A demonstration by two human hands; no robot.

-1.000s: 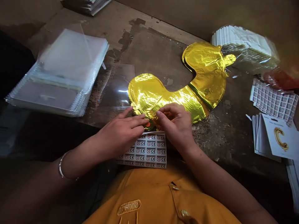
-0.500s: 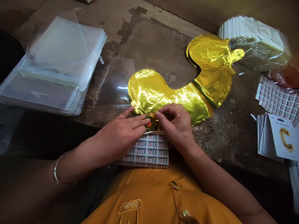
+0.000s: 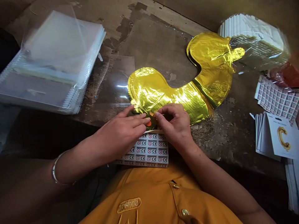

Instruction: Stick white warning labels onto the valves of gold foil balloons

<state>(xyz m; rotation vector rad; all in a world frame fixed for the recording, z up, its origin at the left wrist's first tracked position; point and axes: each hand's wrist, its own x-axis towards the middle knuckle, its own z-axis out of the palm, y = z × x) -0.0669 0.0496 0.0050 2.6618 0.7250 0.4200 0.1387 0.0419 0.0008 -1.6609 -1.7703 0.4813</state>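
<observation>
Gold foil balloon (image 3: 177,96), long axis running up-right away from the hands. Right hand (image 3: 174,124) pinches narrowly at its lower edge; left hand (image 3: 119,133) lies flatter, fingers nearly touching the orange spot (image 3: 149,123). CE label sheet (image 3: 146,152) just below balloon.

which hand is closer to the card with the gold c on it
Right. The right hand is at the lower edge of the gold foil balloon, left of the card; the left hand is farther away, beyond the right hand.
</observation>
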